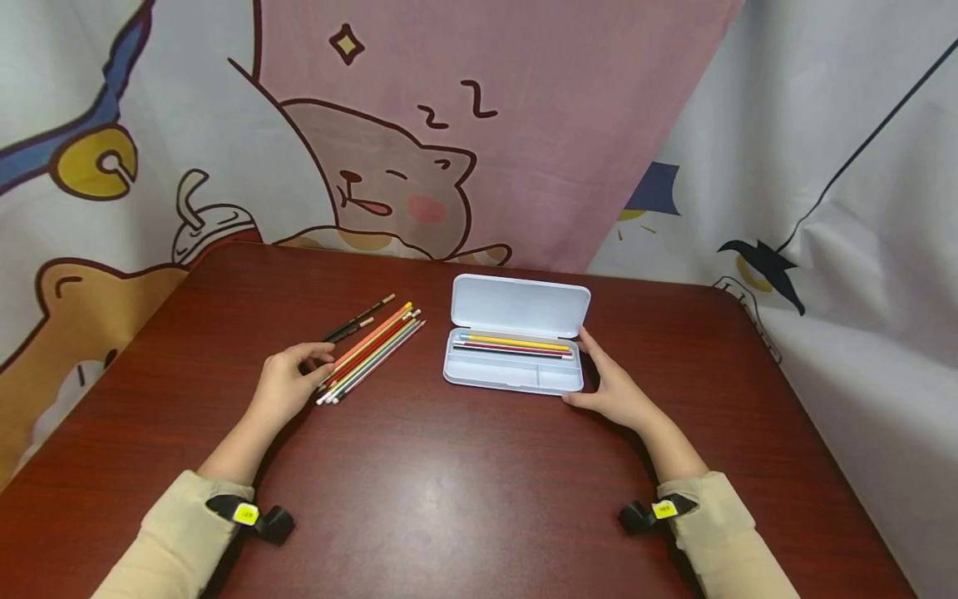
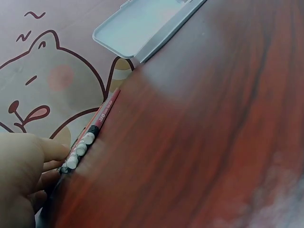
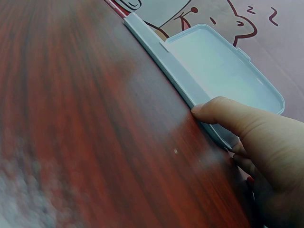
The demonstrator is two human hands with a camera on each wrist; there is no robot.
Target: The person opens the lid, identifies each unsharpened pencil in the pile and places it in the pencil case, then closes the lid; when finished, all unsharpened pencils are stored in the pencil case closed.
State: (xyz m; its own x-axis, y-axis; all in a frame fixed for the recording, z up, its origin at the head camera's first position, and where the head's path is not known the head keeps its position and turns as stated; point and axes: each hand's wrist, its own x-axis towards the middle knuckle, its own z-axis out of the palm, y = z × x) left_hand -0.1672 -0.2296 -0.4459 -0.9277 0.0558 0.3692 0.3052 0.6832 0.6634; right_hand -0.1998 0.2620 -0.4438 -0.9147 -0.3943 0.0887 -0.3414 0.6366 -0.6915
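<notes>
On the left of the table lies a bunch of coloured pencils [image 1: 372, 353], their white ends [image 2: 81, 148] toward me. My left hand [image 1: 288, 378] is at the near end of the bunch, thumb and fingers bent together to pinch a pencil at its left side; the fingertips are partly hidden. A white pencil case [image 1: 490, 378] stands with its lid [image 1: 521, 304] raised. Several pencils [image 1: 512, 345] lie in its long rear compartment. My right hand [image 1: 614, 389] grips the case's right end, the thumb [image 3: 209, 110] on the front edge and the fingers behind.
Two dark pencils [image 1: 352, 324] lie apart, just beyond the left hand. The front of the case has a divider [image 1: 538, 376]. A brown wooden table [image 1: 449, 491] carries everything, and a cartoon-printed curtain [image 1: 561, 125] hangs along its back edge.
</notes>
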